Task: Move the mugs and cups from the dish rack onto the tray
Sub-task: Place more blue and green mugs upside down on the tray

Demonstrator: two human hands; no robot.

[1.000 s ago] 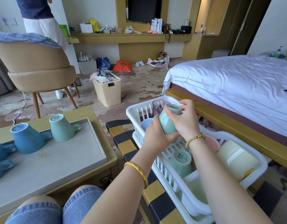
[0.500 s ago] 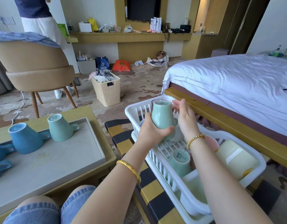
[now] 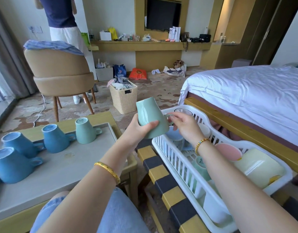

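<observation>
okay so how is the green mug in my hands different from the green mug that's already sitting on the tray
The held green mug is in the air between tray and dish rack, gripped by the left hand; the green mug on the tray stands free. The held one leans, its handle at the right hand; the tray one sits square, handle untouched. Both are pale green, tapered and upside down.
</observation>
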